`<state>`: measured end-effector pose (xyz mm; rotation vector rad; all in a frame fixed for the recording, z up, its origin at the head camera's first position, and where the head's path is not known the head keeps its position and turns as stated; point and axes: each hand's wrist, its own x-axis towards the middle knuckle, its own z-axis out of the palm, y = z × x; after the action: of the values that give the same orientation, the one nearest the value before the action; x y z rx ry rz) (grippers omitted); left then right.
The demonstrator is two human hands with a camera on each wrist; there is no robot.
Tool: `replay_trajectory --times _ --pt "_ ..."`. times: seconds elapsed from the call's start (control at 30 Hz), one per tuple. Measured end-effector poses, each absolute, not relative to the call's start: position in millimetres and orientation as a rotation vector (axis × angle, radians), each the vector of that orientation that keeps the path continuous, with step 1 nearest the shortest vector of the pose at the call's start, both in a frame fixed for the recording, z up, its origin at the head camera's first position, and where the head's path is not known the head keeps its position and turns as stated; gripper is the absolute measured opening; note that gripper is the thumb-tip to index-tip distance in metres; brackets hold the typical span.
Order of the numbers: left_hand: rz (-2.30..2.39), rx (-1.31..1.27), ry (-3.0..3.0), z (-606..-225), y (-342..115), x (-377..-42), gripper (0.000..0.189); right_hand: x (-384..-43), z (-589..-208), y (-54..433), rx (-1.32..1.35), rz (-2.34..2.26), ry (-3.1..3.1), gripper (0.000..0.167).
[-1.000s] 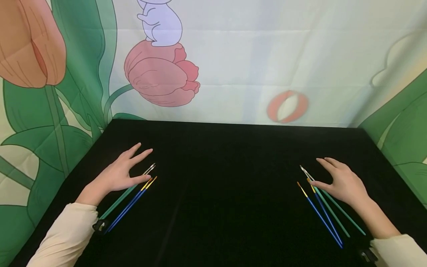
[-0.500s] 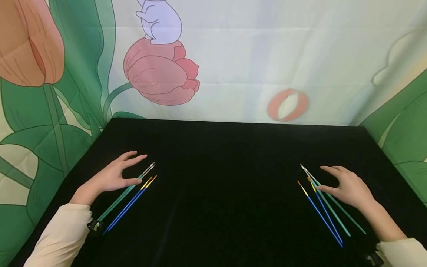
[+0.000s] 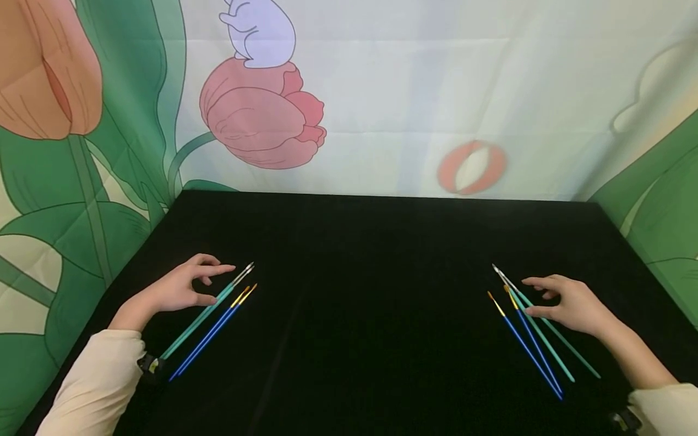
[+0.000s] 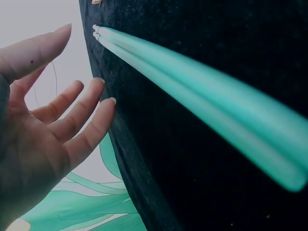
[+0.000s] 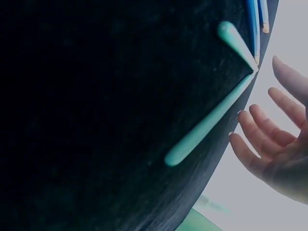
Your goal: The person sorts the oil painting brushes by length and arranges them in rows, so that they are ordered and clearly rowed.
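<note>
My left hand hovers above two green-handled paintbrushes, thumb and index finger apart, the other fingers loosely bent. In the left wrist view, a gap shows between the hand and the green handles. Two blue paintbrushes lie just right of them. On the right side, my right hand is over another green pair, its thumb near their upper part; contact in the head view is unclear. The right wrist view shows that hand apart from the green handles. Two blue brushes lie to their left.
A black cloth-covered table spreads between the two brush groups. Behind it hangs a light curtain printed with flowers and a small animal. Both wrists carry small dark devices at the sleeve cuffs.
Both hands have drawn slightly outward and their fingers have bent closer toward the thumbs. The brushes lie as before; the view has tilted slightly.
</note>
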<state>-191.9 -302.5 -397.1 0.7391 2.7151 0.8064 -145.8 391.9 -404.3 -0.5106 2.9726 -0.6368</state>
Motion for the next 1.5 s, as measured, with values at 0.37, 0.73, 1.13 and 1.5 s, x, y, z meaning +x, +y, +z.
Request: replay_trajectory --times 0.37,0.73,1.13,1.5 --pt "0.933 0.645 2.537 -397.4 -309.1 -195.4 0.055 -153.9 -406.3 399.8 -0.515 -0.653 2.864 0.032" --pt "0.92 0.621 2.492 -404.3 -309.7 -203.0 0.05 -158.3 -408.3 403.4 -0.551 -0.648 2.846 0.032" --pt "0.892 0.596 2.534 -407.9 -308.9 -205.5 0.05 -156.1 -412.5 403.9 -0.522 -0.679 2.803 0.039" --pt "0.889 0.588 2.555 -410.0 -311.7 -205.7 0.055 -158.2 -410.4 405.9 -0.496 -0.676 2.784 0.042"
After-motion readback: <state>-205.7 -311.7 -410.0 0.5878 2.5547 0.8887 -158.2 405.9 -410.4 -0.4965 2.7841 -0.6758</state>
